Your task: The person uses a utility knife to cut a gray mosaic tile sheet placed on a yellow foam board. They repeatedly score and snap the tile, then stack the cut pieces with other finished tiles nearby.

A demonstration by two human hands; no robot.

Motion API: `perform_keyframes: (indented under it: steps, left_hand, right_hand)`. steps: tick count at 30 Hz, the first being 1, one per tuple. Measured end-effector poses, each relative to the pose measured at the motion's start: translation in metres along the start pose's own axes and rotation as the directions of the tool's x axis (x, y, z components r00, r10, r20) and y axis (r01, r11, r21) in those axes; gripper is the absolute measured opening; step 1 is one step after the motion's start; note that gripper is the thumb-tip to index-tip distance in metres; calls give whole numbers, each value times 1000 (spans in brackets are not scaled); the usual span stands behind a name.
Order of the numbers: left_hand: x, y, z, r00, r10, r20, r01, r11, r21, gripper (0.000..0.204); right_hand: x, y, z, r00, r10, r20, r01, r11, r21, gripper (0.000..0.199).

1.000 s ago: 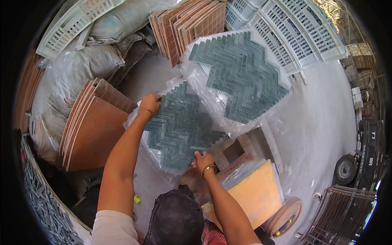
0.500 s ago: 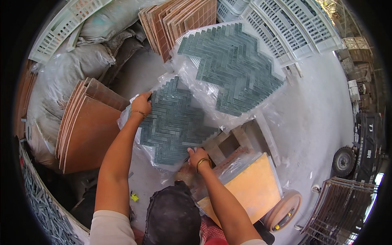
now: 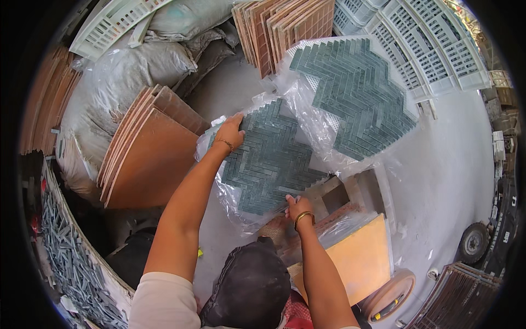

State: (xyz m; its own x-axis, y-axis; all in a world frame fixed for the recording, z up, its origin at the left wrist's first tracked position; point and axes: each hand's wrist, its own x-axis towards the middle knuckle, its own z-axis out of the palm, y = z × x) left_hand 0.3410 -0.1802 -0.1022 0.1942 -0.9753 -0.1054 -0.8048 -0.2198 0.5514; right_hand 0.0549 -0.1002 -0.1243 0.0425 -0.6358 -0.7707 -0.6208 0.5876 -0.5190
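A green herringbone mosaic tile sheet (image 3: 271, 156) lies on clear plastic film in front of me. My left hand (image 3: 230, 130) is closed on its upper left edge, with the thumb toward the tiles. At its lower right edge, my right hand (image 3: 298, 206) pinches the border between thumb and fingers. Beyond it to the right, a second green herringbone tile sheet (image 3: 356, 98) rests on white mesh and crumpled plastic film (image 3: 307, 118). Neither hand touches that second sheet.
Brown boards (image 3: 156, 156) lean at the left, before pale sacks (image 3: 123, 82). More boards (image 3: 285, 27) and white crates (image 3: 430, 46) stand at the back. An orange-yellow panel (image 3: 359, 257) is by my right forearm. A dark cap-like shape (image 3: 246, 285) sits between my arms. Grey strips (image 3: 76, 263) fill a bin.
The view has shifted, so the whole scene sits farther right in the picture. Both hands keep their hold on the nearer tile sheet, which shows little movement against its surroundings.
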Motion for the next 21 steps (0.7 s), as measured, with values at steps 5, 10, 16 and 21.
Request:
perform_keyframes:
  steps: [5,10,16,21]
  left_hand:
    - [-61,-36,0,810,-329,-486,287,944,-161,57]
    - [-148,-7,53,629,-708,-320,498,684,-533,61]
    - [-162,38,88,666,-699,-260,396,627,-671,73]
    - [-156,37,91,668,-691,-275,359,624,-694,75]
  right_hand:
    - [-30,-9,-32,999,32,-14,-30,993,115,25]
    - [-73,-3,-38,988,-155,-24,153,911,384,20]
    - [-152,9,-41,949,-312,-43,309,897,316,13]
    - [-184,63,-46,863,-490,-124,503,853,135,10]
